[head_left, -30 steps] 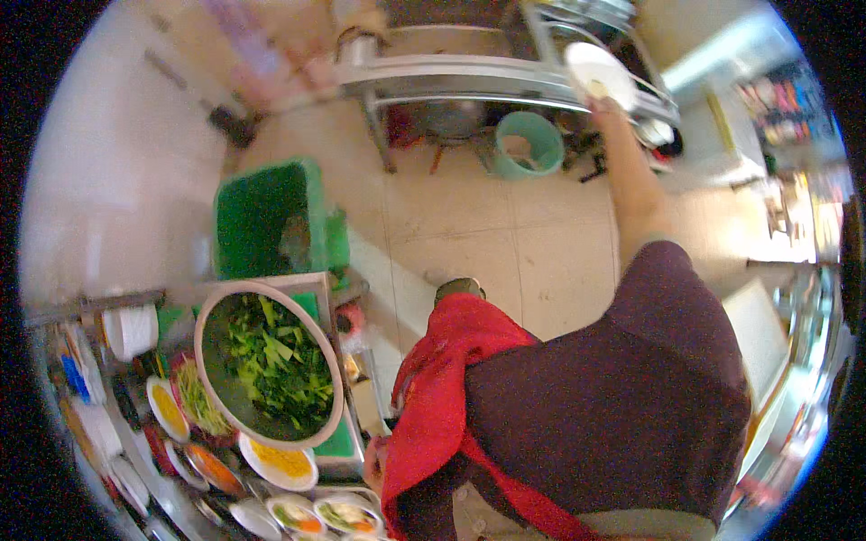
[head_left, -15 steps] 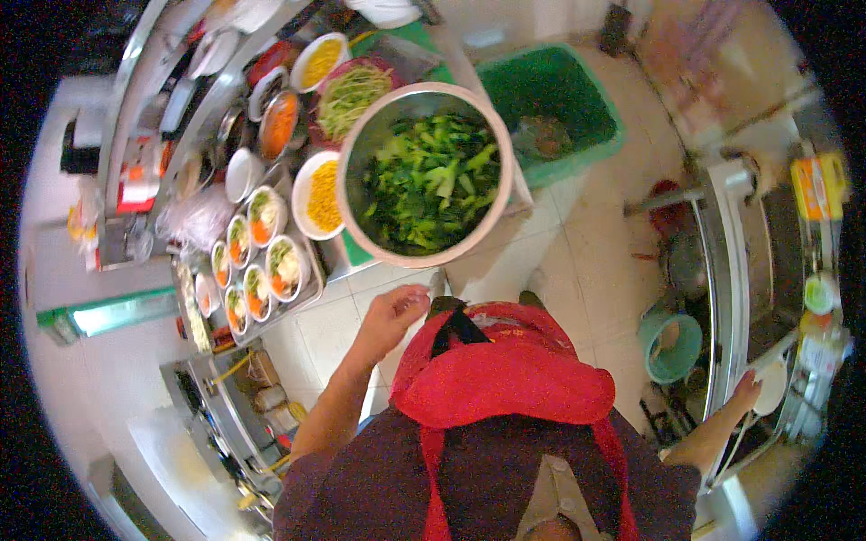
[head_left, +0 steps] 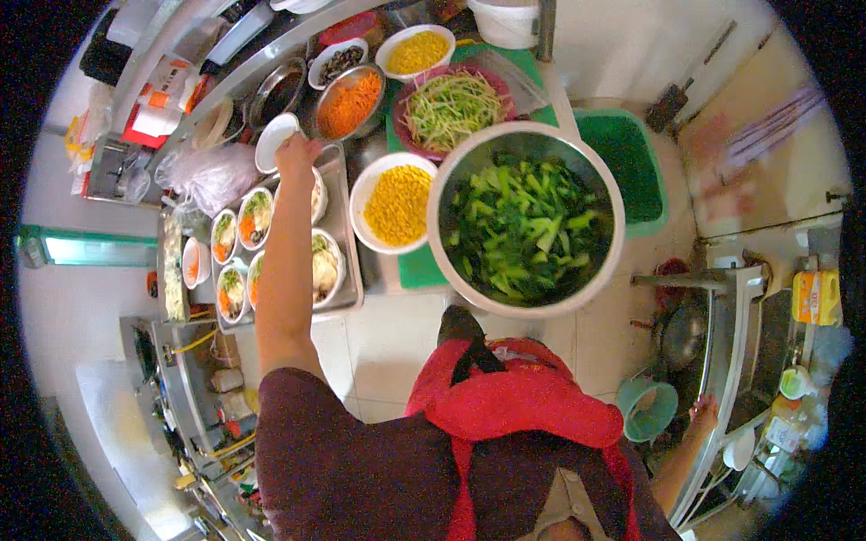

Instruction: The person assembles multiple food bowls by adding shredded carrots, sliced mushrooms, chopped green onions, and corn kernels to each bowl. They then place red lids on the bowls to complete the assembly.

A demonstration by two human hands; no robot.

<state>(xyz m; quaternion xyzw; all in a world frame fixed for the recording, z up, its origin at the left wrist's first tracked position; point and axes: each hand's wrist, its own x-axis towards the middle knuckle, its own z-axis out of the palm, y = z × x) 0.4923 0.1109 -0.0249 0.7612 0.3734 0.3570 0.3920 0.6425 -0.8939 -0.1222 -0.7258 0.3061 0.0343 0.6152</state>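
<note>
My left hand (head_left: 298, 158) reaches over the counter with its fingers closed at the rim of a plain white bowl (head_left: 273, 144). Under my forearm, a metal tray (head_left: 350, 243) carries several white bowls filled with shredded carrot, greens and pale noodle-like food; my arm partly hides them. Beside the tray stands a white bowl of yellow corn kernels (head_left: 397, 206). A big steel pot of chopped greens (head_left: 532, 230) is in front of me. Low at my right side, my right hand (head_left: 704, 412) hangs by a steel rail, its fingers loosely apart and holding nothing visible.
Behind lie a steel bowl of shredded carrot (head_left: 350, 104), a pink colander of sprouts (head_left: 454, 110) and a second yellow-filled bowl (head_left: 416, 52). A plastic bag (head_left: 207, 171) sits left of the white bowl. A green bin (head_left: 663, 194) and a teal bucket (head_left: 648, 410) stand right.
My left hand has moved from in front of my red apron up and left to the white bowl. The view has shifted closer to the counter. My right hand stays low on the right.
</note>
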